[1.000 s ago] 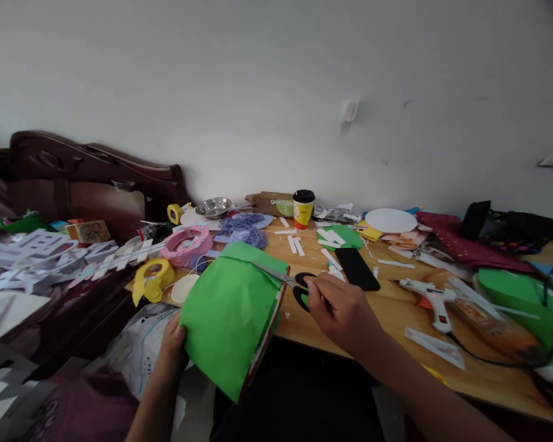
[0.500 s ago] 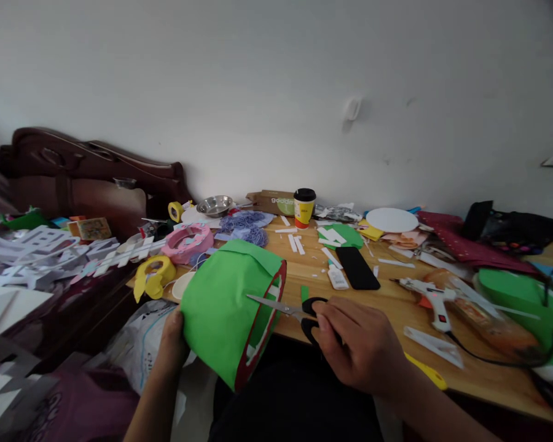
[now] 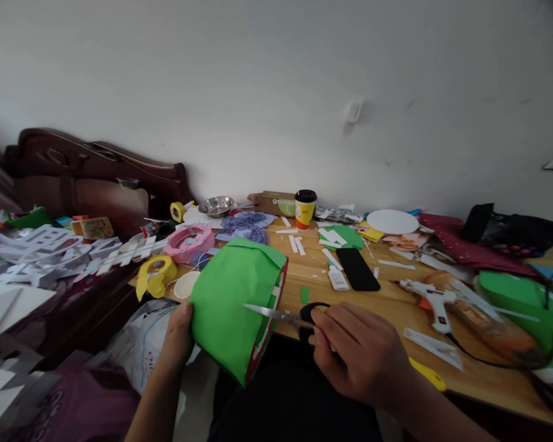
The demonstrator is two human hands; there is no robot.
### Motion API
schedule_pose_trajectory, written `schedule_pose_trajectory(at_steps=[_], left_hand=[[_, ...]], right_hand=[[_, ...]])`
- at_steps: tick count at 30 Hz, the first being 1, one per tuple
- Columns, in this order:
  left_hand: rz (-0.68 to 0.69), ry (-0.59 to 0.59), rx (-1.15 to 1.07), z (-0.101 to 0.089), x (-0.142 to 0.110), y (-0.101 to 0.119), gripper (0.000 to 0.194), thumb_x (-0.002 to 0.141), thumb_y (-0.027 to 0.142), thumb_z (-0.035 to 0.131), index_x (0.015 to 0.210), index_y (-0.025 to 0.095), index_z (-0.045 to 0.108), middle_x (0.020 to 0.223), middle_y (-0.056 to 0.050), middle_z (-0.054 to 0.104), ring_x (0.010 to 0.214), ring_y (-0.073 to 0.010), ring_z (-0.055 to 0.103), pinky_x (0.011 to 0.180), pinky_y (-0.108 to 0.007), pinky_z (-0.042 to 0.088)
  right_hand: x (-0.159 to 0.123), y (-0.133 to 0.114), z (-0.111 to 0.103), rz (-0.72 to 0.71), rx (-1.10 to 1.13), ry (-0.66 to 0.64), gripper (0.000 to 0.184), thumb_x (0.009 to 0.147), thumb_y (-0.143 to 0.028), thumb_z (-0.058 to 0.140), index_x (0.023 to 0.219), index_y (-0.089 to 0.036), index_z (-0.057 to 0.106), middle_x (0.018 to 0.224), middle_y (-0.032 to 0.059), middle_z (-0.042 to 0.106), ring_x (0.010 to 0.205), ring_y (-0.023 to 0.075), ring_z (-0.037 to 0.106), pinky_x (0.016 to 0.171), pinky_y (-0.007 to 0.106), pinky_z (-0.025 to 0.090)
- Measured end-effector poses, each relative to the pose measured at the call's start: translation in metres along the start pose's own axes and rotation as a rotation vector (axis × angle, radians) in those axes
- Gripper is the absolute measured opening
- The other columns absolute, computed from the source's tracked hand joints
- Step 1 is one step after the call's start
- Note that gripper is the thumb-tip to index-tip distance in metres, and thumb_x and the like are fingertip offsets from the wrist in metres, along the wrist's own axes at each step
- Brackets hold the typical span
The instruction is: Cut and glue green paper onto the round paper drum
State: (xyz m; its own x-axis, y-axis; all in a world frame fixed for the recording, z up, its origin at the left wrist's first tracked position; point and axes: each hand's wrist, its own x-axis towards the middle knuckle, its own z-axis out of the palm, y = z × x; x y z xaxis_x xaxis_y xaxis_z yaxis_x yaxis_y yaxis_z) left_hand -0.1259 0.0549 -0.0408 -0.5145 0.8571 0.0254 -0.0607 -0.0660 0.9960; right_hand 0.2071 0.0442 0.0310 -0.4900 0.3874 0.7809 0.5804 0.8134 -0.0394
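Note:
A rounded green paper form (image 3: pixel 230 294) with a dark red rim is held up over my lap, its open end turned to the right. My left hand (image 3: pixel 180 331) grips its left side, the fingers partly hidden behind it. In my right hand (image 3: pixel 359 350) is a pair of scissors (image 3: pixel 281 315) with black handles, the fingers wrapped round the loops. Its blades look nearly closed, with the tip over the green surface close to the rim.
On the wooden table (image 3: pixel 322 282) lie a black phone (image 3: pixel 357 269), a glue bottle (image 3: pixel 337 277), a hot glue gun (image 3: pixel 435 301) and white paper strips. A paper cup (image 3: pixel 305 209) stands behind. Pink (image 3: pixel 190 242) and yellow (image 3: pixel 156 274) rings lie left.
The green form has shifted slightly right and turned, so less of its opening shows. The scissors have tilted flatter and their tip sits slightly lower on the form.

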Motion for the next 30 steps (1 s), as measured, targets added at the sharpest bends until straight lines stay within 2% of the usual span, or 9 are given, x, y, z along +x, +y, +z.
schedule_pose_trajectory(at_steps=[4,9,15,19,25,30], left_hand=[[0.025,-0.03,0.014,0.007,-0.002,0.008,0.069,0.055,0.077,0.078,0.087,0.017,0.079,0.102,-0.016,0.079,0.127,-0.044,0.058,0.1,-0.046,0.054],[0.024,-0.049,0.024,0.014,-0.005,0.016,0.071,0.054,0.08,0.077,0.087,0.018,0.08,0.106,-0.015,0.079,0.124,-0.0435,0.061,0.108,-0.047,0.048],[0.008,-0.09,-0.013,0.006,-0.001,0.0,0.065,0.057,0.076,0.077,0.086,0.018,0.08,0.106,-0.015,0.078,0.124,-0.0429,0.06,0.103,-0.046,0.051],[-0.015,-0.054,-0.031,0.0,0.001,-0.008,0.059,0.057,0.071,0.079,0.083,0.018,0.078,0.1,-0.016,0.078,0.123,-0.0432,0.061,0.096,-0.045,0.056],[0.016,-0.047,-0.004,0.002,0.001,-0.003,0.06,0.057,0.071,0.078,0.085,0.018,0.079,0.103,-0.015,0.079,0.125,-0.045,0.059,0.097,-0.047,0.056],[0.034,-0.031,-0.03,0.005,0.0,-0.002,0.058,0.056,0.07,0.079,0.084,0.019,0.078,0.102,-0.015,0.079,0.124,-0.0443,0.06,0.097,-0.045,0.056]], right_hand=[[0.0,0.006,0.002,-0.004,-0.023,0.031,0.015,0.091,-0.012,0.053,0.101,-0.014,0.064,0.076,0.0071,0.07,0.064,0.0197,0.063,0.059,0.033,0.051],[0.002,0.017,0.002,-0.005,-0.046,0.048,0.013,0.091,-0.011,0.053,0.096,-0.015,0.064,0.074,0.0069,0.069,0.065,0.0193,0.064,0.06,0.032,0.05],[0.0,0.024,0.008,0.045,-0.035,0.07,0.013,0.091,-0.011,0.052,0.093,-0.016,0.063,0.072,0.006,0.067,0.061,0.0187,0.062,0.058,0.031,0.048],[-0.003,0.024,0.012,0.058,-0.006,0.09,0.014,0.092,-0.01,0.05,0.095,-0.016,0.063,0.072,0.0062,0.067,0.061,0.0182,0.062,0.057,0.03,0.049],[-0.002,0.026,0.014,0.069,-0.005,0.115,0.014,0.092,-0.01,0.05,0.095,-0.015,0.063,0.073,0.0067,0.068,0.064,0.0189,0.065,0.06,0.03,0.052],[-0.007,0.028,0.023,0.098,0.027,0.129,0.015,0.093,-0.009,0.05,0.095,-0.015,0.063,0.075,0.0077,0.069,0.066,0.0191,0.067,0.061,0.03,0.053]])
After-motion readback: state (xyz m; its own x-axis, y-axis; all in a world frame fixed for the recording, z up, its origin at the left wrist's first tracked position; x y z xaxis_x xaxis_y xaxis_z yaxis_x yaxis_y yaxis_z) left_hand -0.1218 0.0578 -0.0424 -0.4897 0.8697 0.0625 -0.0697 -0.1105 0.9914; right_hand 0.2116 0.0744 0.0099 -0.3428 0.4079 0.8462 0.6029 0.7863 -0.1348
